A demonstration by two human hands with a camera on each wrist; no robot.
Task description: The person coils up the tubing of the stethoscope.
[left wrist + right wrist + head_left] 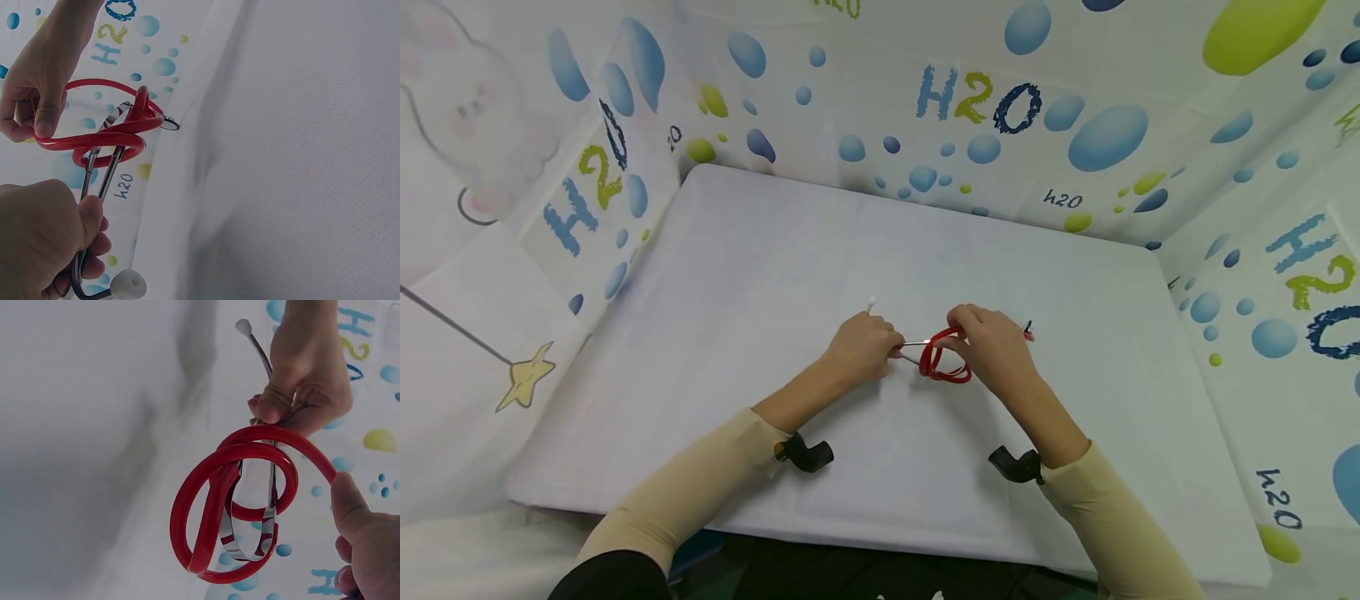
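Note:
A stethoscope with red tubing [927,364] is held between the two hands above the white table. My left hand [863,346] grips its metal ear tubes [273,481]. A white eartip [129,284] pokes out past that hand. The red tubing is wound in several loops about the metal tubes, best seen in the right wrist view. My right hand [997,348] pinches a stretch of tubing between thumb and fingers. Beyond the right hand a small dark and red end [1028,331] shows, mostly hidden; in the left wrist view a round metal piece [170,124] appears behind the loops.
A white cloth covers the table [760,275]. White curtains [880,125] printed with blue and green drops enclose its back and sides. Black camera mounts [805,454] sit on both forearms. The table's front edge lies close to the body.

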